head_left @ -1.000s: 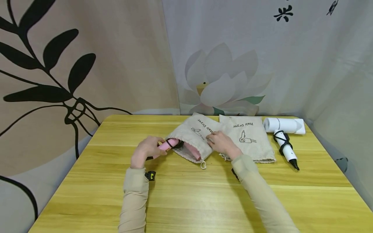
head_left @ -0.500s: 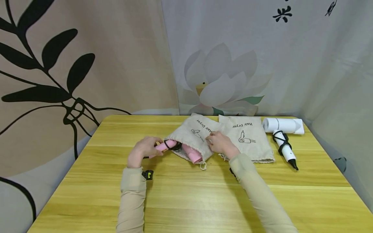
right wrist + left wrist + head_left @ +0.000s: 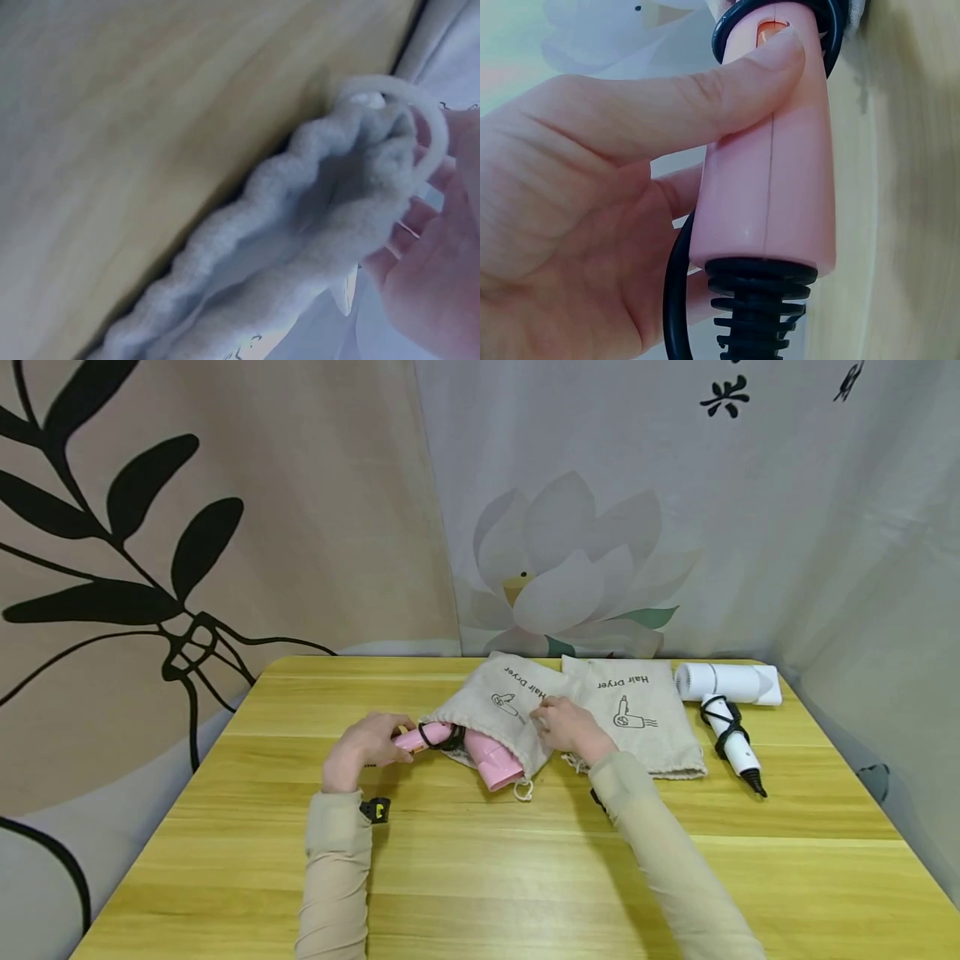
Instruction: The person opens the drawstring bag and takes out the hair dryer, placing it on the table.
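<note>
My left hand (image 3: 365, 750) holds a pink hair dryer (image 3: 493, 762) by its handle, thumb on the side near an orange switch, as the left wrist view shows. Black cord is wound round the handle (image 3: 769, 187). Part of the dryer's barrel sticks out of the mouth of a beige drawstring bag (image 3: 487, 702) printed "Hair Dryer"; the rest lies hidden inside. At the bag's right edge, my right hand (image 3: 570, 729) grips the cloth near the opening. Its fingers sit against the outside of the wavy rim (image 3: 300, 225) in the right wrist view.
A second printed drawstring bag (image 3: 630, 710) lies flat just right of the first. Beyond it is a white hair dryer (image 3: 731, 685) with black cord round its handle. Everything rests on a wooden table (image 3: 480, 877) in front of a printed curtain (image 3: 360, 510).
My left hand has moved a little left with the handle, and more of the pink dryer's barrel has come out of the bag. My right hand stays on the bag's edge.
</note>
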Demonstrator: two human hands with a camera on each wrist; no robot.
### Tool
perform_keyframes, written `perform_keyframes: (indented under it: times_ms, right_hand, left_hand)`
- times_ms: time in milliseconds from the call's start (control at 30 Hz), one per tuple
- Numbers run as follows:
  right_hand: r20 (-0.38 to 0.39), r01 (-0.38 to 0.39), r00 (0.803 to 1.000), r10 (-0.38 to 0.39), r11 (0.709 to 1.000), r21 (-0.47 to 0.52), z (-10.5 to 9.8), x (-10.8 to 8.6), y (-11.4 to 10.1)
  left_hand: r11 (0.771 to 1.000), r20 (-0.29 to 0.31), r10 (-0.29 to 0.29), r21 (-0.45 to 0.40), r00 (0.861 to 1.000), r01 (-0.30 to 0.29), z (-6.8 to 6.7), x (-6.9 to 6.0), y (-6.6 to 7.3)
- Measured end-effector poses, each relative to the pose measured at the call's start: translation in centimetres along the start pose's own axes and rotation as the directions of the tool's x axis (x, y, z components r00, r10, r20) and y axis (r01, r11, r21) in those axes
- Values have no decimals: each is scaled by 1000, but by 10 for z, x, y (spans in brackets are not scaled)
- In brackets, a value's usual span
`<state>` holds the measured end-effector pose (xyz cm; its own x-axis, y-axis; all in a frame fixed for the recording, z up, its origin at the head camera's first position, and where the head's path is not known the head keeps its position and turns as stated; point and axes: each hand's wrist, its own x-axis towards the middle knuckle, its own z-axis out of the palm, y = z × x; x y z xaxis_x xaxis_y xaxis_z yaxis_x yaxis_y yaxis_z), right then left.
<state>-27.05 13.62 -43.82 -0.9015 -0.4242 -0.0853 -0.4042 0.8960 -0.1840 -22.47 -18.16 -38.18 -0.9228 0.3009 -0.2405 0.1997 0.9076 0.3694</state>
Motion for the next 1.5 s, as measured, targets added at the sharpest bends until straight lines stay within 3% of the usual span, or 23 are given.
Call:
perform_keyframes:
  times_ms: [500, 767, 1133, 1267, 1500]
  right_hand:
    - [36, -17, 999, 17, 1000, 1, -5, 3, 3]
    - [20, -5, 1000, 5, 1000, 1, -8, 1, 3]
    - [34, -15, 999, 15, 1000, 0, -9, -1, 2]
    - [30, -10, 999, 10, 1000, -4, -8, 1, 2]
    - [21, -2, 1000, 2, 1000, -7, -7, 0, 5]
  left_hand:
    - [1000, 27, 7, 10, 1000, -7, -6, -6, -2]
    - [999, 66, 10, -53, 998, -6, -8, -9, -1]
    - [999, 78, 1, -54, 997, 3, -5, -10, -1]
    - [999, 84, 17, -52, 996, -13, -5, -11, -1]
    - [991, 81, 121, -59, 989, -117, -5, -13, -3]
